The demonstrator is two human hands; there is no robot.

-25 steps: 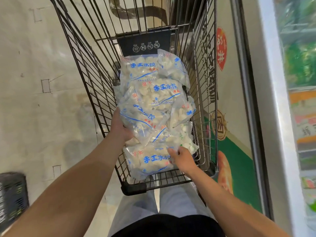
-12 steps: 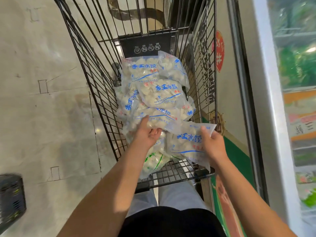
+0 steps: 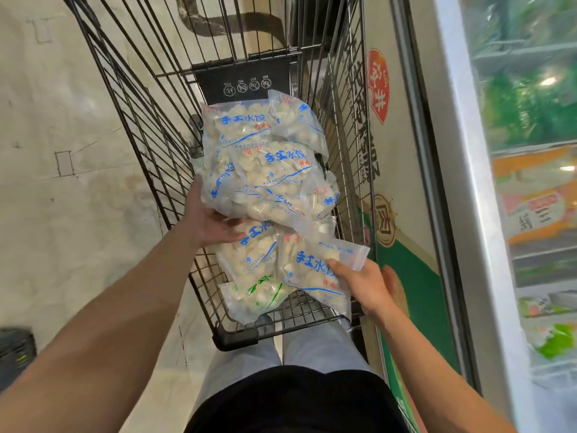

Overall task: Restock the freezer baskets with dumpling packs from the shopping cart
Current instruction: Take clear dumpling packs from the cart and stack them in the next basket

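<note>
A black wire shopping cart (image 3: 150,151) in front of me holds several clear dumpling packs with blue and red print. My left hand (image 3: 207,218) grips the lower edge of a pack (image 3: 259,201) lifted off the heap, its fingers curled underneath. My right hand (image 3: 363,284) holds another pack (image 3: 312,270) at the cart's near right corner, thumb on top and fingers under it. More packs (image 3: 249,129) lie stacked toward the cart's far end. A green-printed pack (image 3: 259,295) lies at the near end on the cart floor.
The freezer's white frame (image 3: 468,182) and glass door run along the right, with coloured goods behind the glass. A printed freezer side panel (image 3: 402,170) stands close to the cart's right wall. A dark crate (image 3: 15,354) sits on the floor at lower left.
My left hand has shifted left and now lifts a pack from beneath. My right hand has drawn its pack down toward the cart's near right corner.
</note>
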